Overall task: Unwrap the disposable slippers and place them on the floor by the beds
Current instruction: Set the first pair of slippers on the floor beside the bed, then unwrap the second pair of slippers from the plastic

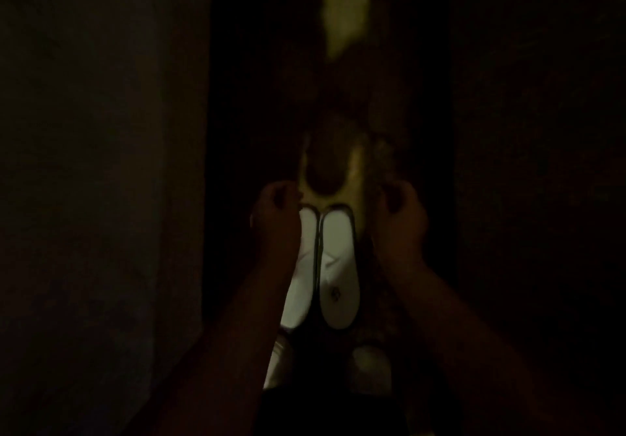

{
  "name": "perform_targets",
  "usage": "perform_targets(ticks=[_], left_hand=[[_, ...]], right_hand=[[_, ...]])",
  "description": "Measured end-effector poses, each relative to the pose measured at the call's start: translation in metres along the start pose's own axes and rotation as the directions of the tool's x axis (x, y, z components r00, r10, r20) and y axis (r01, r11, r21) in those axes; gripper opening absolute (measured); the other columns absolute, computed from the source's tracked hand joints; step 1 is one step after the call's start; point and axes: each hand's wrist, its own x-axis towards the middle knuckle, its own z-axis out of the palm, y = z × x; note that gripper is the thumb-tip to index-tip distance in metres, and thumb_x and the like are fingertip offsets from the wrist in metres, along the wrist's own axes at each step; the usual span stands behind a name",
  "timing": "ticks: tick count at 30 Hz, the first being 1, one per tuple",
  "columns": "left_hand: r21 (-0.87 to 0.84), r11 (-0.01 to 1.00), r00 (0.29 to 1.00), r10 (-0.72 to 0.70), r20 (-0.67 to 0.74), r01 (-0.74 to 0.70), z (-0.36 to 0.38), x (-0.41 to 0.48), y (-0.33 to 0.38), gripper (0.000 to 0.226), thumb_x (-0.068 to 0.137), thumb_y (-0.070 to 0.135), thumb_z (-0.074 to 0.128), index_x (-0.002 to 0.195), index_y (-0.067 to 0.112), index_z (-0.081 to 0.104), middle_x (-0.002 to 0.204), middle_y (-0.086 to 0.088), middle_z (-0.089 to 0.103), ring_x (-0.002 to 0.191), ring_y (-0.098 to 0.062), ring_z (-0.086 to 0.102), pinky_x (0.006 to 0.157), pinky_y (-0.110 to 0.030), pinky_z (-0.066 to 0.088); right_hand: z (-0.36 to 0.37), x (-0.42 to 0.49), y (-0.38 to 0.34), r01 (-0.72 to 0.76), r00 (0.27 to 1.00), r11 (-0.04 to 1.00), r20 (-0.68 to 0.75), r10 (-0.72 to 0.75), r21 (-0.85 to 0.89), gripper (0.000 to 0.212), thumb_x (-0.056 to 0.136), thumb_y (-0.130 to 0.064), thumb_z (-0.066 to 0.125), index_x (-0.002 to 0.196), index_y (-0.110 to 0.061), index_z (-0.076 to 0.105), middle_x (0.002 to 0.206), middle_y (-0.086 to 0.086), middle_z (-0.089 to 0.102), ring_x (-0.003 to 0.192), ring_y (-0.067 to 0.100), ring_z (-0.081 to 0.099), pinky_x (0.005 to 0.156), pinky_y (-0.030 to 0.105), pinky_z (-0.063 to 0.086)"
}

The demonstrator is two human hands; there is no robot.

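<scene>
While my left hand [276, 213] and right hand [401, 218] hang curled, apparently pinching the slippers [321, 266] at their far ends, the pair lies side by side between them, long axis running away from me over the floor [382, 300].

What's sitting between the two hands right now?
In the dim head view, the pair of flat white disposable slippers lies side by side between the left hand and the right hand, toes pointing away. Whether any wrapper remains is too dark to tell.
</scene>
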Motion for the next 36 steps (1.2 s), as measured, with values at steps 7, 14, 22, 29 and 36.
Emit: perform_targets(ticks=[7, 14, 22, 29, 36], left_hand=[[-0.322, 0.891, 0.928, 0.363, 0.077, -0.322, -0.066, -0.073, 0.295, 0.016, 0.09, 0.022, 0.052, 0.083, 0.025, 0.065, 0.072, -0.001, 0.067, 0.068, -0.019, 0.062, 0.07, -0.037, 0.053], [-0.427, 0.656, 0.72, 0.694, 0.017, -0.622, -0.239, -0.26, 0.545, 0.022, 0.094, 0.011, 0.046, 0.084, 0.007, 0.066, 0.064, -0.004, 0.062, 0.055, -0.017, 0.056, 0.056, -0.024, 0.049], [-0.469, 0.44, 0.572, 0.799, -0.187, -0.766, -0.431, -0.411, 0.637, 0.023, 0.094, 0.018, 0.046, 0.083, 0.013, 0.064, 0.065, -0.004, 0.061, 0.056, -0.017, 0.055, 0.056, -0.027, 0.049], [-0.446, 0.437, 0.576, 0.78, -0.244, -0.781, -0.586, -0.424, 0.564, 0.021, 0.093, 0.012, 0.045, 0.082, 0.015, 0.062, 0.063, -0.003, 0.06, 0.052, -0.016, 0.054, 0.054, -0.025, 0.049], [-0.309, 0.545, 0.626, 0.694, -0.356, -0.78, -0.816, -0.394, 0.452, 0.019, 0.092, 0.012, 0.047, 0.081, 0.015, 0.063, 0.058, 0.001, 0.061, 0.048, -0.013, 0.053, 0.053, -0.027, 0.048]], right_hand=[[-0.125, -0.035, -0.273, 0.362, 0.932, 0.911, -0.048, -0.36, 0.197, 0.011, 0.094, -0.024, 0.053, 0.102, -0.021, 0.061, 0.089, -0.012, 0.06, 0.079, -0.004, 0.055, 0.067, 0.006, 0.041], [-0.272, -0.179, -0.536, 0.494, 0.858, 0.705, -0.155, -0.49, 0.508, 0.013, 0.095, -0.024, 0.05, 0.09, -0.019, 0.061, 0.07, -0.003, 0.061, 0.053, -0.002, 0.057, 0.053, 0.014, 0.046], [-0.342, -0.366, -0.68, 0.707, 0.669, 0.474, -0.28, -0.689, 0.524, 0.015, 0.087, -0.026, 0.048, 0.079, -0.031, 0.058, 0.056, -0.013, 0.062, 0.048, 0.005, 0.052, 0.054, 0.024, 0.043], [-0.267, -0.508, -0.685, 0.74, 0.606, 0.422, -0.246, -0.756, 0.525, 0.018, 0.089, -0.023, 0.046, 0.079, -0.032, 0.057, 0.058, -0.008, 0.06, 0.051, 0.005, 0.054, 0.057, 0.029, 0.045], [-0.079, -0.682, -0.676, 0.657, 0.621, 0.457, -0.087, -0.779, 0.6, 0.013, 0.089, -0.023, 0.052, 0.079, -0.028, 0.058, 0.056, -0.005, 0.061, 0.049, 0.01, 0.054, 0.058, 0.033, 0.046]])
